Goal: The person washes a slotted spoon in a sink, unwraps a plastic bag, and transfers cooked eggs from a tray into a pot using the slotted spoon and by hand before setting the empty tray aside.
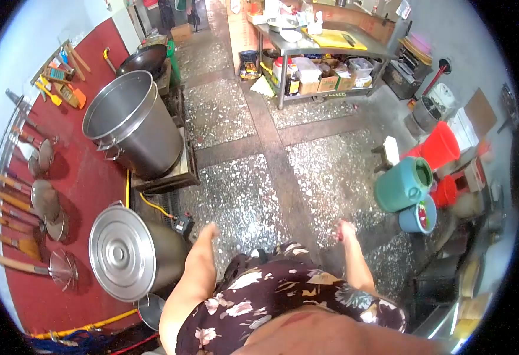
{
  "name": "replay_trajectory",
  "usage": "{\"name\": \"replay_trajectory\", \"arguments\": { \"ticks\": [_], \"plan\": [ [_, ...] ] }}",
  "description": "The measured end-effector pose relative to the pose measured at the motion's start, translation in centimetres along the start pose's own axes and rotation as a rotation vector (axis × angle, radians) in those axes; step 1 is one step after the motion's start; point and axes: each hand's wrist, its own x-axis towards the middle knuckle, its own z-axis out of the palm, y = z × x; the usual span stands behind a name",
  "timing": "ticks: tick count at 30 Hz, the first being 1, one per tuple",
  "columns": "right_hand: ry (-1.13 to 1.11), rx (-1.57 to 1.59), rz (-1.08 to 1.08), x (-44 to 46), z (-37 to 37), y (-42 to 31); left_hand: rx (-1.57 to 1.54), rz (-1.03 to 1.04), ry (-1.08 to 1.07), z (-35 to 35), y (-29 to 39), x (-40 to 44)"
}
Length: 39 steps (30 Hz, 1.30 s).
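While the left hand hangs near the lidded steel stockpot and the right hand near the teal plastic pail, touching neither, the step in hand looks like walking or standing on the speckled floor. No held thing shows; I cannot tell either grip's width. Grasping either vessel calls for reaching outward.

The single view looks from the person's head, forward and steeply down, through a wide round lens, with the dark flower-patterned cloth shirt very near below and the grey metal rectangular table far at the top.
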Motion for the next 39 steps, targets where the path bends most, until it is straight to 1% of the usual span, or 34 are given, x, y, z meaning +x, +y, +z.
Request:
{"name": "replay_trajectory", "arguments": {
  "ticks": [1, 2, 3, 4, 5, 6, 7, 8, 9, 11, 12, 13, 14, 15, 16, 17, 18, 19, 21, 22, 24, 25, 26, 27, 28, 29, 30, 31, 32, 33, 35, 36, 37, 39],
  "plan": [
    [0.049, 0.128, -0.102, 0.6, -0.6, -1.8, 0.002, 0.032, 0.027, -2.0, 3.5, 6.5],
    [0.115, 0.128, -0.159, 1.7, -1.6, -4.1, 0.01, 0.096, 0.067, -5.3, 7.9, 11.1],
    [0.242, 0.171, -0.271, 0.1, -1.7, -8.4, 0.003, 0.234, 0.052, -10.3, 13.1, 14.2],
    [0.285, 0.348, -0.446, 0.5, -2.0, -11.3, -0.039, 0.413, 0.148, -15.4, 18.0, 14.9],
    [0.325, 0.464, -0.625, 2.1, -2.3, -14.3, -0.073, 0.465, 0.125, -19.3, 21.9, 16.9],
    [0.436, 0.476, -0.714, 3.2, -2.4, -17.4, -0.156, 0.522, 0.041, -24.8, 26.4, 14.2],
    [0.409, 0.512, -0.74, 0.5, -1.7, -21.8, -0.45, 0.785, -0.075, -27.3, 28.4, 15.7],
    [0.493, 0.529, -0.848, 3.8, -1.6, -23.6, -0.596, 0.824, -0.115, -30.8, 31.3, 14.0],
    [0.576, 0.546, -0.959, 7.5, -1.4, -25.1, -0.75, 0.891, -0.115, -32.4, 32.8, 15.3],
    [0.688, 0.451, -0.956, 13.8, 0.7, -27.8, -1.431, 0.682, -0.315, -33.2, 34.3, 17.7],
    [0.778, 0.326, -0.867, 17.0, 2.1, -28.7, -1.654, 0.577, -0.328, -30.5, 32.4, 23.0],
    [1.014, 0.018, -0.948, 22.3, 3.4, -28.0, -1.879, 0.475, -0.32, -27.8, 30.6, 28.2],
    [0.871, 0.014, -0.742, 24.7, 4.8, -28.3, -1.751, 0.321, -0.175, -25.1, 28.4, 32.0],
    [0.725, 0.033, -0.571, 24.7, 6.6, -30.4, -1.433, 0.168, -0.028, -23.2, 27.0, 33.9],
    [0.816, -0.006, -0.763, 30.2, 8.2, -29.8, -0.766, 0.071, 0.087, -21.5, 25.6, 34.5],
    [0.818, -0.003, -0.764, 31.7, 8.7, -32.8, -0.369, 0.0, 0.11, -20.6, 24.9, 34.5],
    [0.524, 0.12, -0.388, 33.5, 9.4, -35.9, -0.233, -0.049, 0.072, -19.6, 24.3, 34.5],
    [0.224, 0.235, -0.011, 35.0, 10.5, -38.9, -0.22, -0.11, 0.017, -18.7, 23.7, 34.8],
    [0.227, 0.351, -0.149, 36.3, 15.1, -44.2, -0.241, -0.197, -0.073, -18.3, 24.2, 35.5],
    [0.249, 0.386, -0.393, 37.5, 16.9, -47.0, -0.227, -0.251, -0.122, -17.7, 24.1, 35.8],
    [0.25, 0.389, -0.729, 42.1, 19.2, -53.6, -0.203, -0.292, -0.185, -17.6, 25.6, 38.3],
    [0.118, 0.424, -0.687, 37.2, 19.4, -60.4, -0.182, -0.307, -0.213, -17.6, 26.3, 39.8],
    [0.09, 0.527, -0.801, 38.7, 20.6, -64.0, -0.165, -0.289, -0.227, -17.8, 27.4, 42.2],
    [0.109, 0.591, -0.911, 40.5, 21.9, -67.3, -0.133, -0.284, -0.251, -18.0, 28.3, 44.4],
    [0.269, 0.465, -1.021, 43.4, 23.0, -70.1, -0.106, -0.258, -0.259, -18.2, 29.5, 47.1],
    [0.355, 0.408, -1.032, 44.5, 24.2, -73.0, -0.08, -0.221, -0.261, -18.6, 30.9, 50.2],
    [0.351, 0.467, -1.072, 46.6, 25.5, -75.2, -0.045, -0.173, -0.248, -19.2, 32.4, 54.0],
    [0.238, 0.523, -0.967, 48.8, 26.7, -76.8, -0.011, -0.099, -0.223, -19.9, 34.2, 58.1],
    [0.283, 0.407, -0.959, 50.7, 28.0, -78.1, 0.021, -0.01, -0.177, -20.0, 35.6, 62.4],
    [0.323, 0.296, -0.95, 52.0, 29.3, -79.4, 0.039, 0.118, -0.088, -20.2, 37.4, 67.1],
    [0.12, 0.352, -0.798, 51.3, 30.6, -82.6, -0.021, 0.356, 0.15, -21.7, 41.8, 74.3],
    [0.168, 0.285, -0.818, 53.3, 30.9, -83.6, -0.272, 0.326, 0.283, -29.6, 51.6, 72.1],
    [0.217, 0.218, -0.836, 55.4, 31.2, -84.5, -0.408, 0.363, 0.24, -36.7, 59.4, 69.3],
    [0.045, 0.195, -0.626, 55.4, 31.6, -88.5, -0.554, 0.583, 0.384, -42.3, 66.4, 70.2]
  ]
}}
